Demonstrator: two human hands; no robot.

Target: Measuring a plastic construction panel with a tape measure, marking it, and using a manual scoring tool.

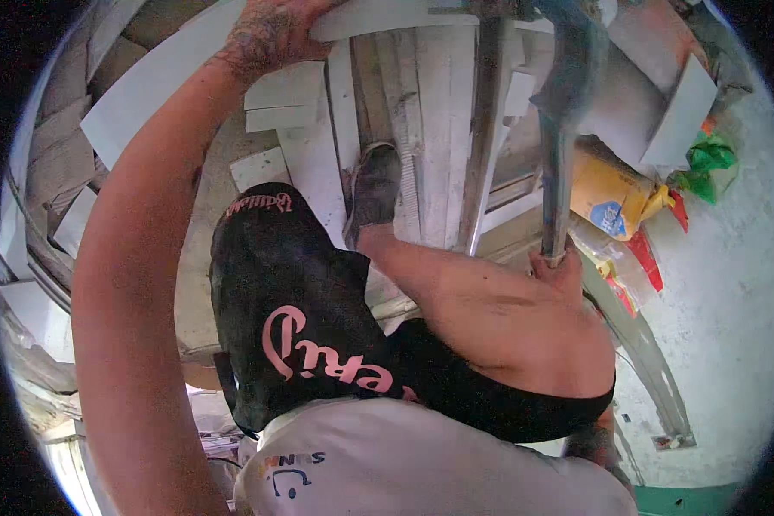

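My left hand (275,36) is at the top edge, its arm stretched up along the left. It pinches the end of a pale white strip (387,24), thumb below and fingers above; the fingertips are partly cut off. My right hand (562,273) is beside my bare knee, closed round the lower end of a long grey metal lever (557,181). This lever rises to a dark bent metal piece (576,52) at the top. Left of it runs a straight metal bar (483,129). My bent leg hides part of the right arm.
White board offcuts (288,99) and long pale strips (439,129) lie around my dark shoe (375,185). More scraps (60,155) pile up at left. At right are a yellow bag (609,193), green plastic (709,163) and a pale floor (705,344).
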